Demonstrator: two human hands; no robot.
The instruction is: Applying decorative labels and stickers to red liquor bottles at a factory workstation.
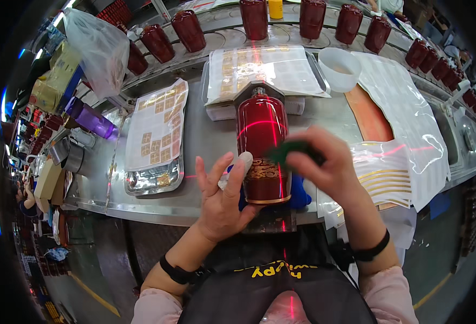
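The dark red bottle [260,127] is placed at the centre, with its neck toward the far side. At its left, the left hand [220,202] is kept with the fingers spread apart. By the right hand [332,163], a dark green object [288,148] is clamped near the gold pattern [263,170]. On the left, 1 metal tray [154,186] is partly covered by a sheet [146,124].

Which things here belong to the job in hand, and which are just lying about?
Likely the job:
nearest red bottle
green object in the right hand
gold-patterned sheets

Likely lying about:
purple bottle
clear plastic bag
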